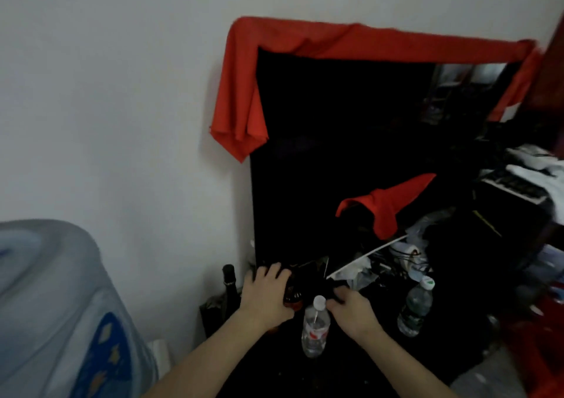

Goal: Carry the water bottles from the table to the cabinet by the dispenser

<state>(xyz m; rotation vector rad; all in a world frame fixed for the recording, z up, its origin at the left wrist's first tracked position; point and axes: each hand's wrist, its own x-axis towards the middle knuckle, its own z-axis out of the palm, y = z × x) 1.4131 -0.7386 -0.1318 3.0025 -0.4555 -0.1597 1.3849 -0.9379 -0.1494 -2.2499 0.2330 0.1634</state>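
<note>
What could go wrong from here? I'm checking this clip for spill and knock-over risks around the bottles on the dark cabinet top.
1. The white-capped bottle stands between both wrists; withdrawing either arm might tip it.
2. The left hand grips a dark bottle right beside a tall dark glass bottle near the cabinet edge, so a nudge could send that one off.
3. The right hand reaches toward loose plastic and cables; a snag might drag clutter into the green-capped bottle.

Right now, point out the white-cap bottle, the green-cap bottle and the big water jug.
white-cap bottle [316, 329], head view, on its clear body above the label
green-cap bottle [415, 309], head view, on the middle of its body
water jug [52, 300], head view, on its pale blue shoulder
</note>
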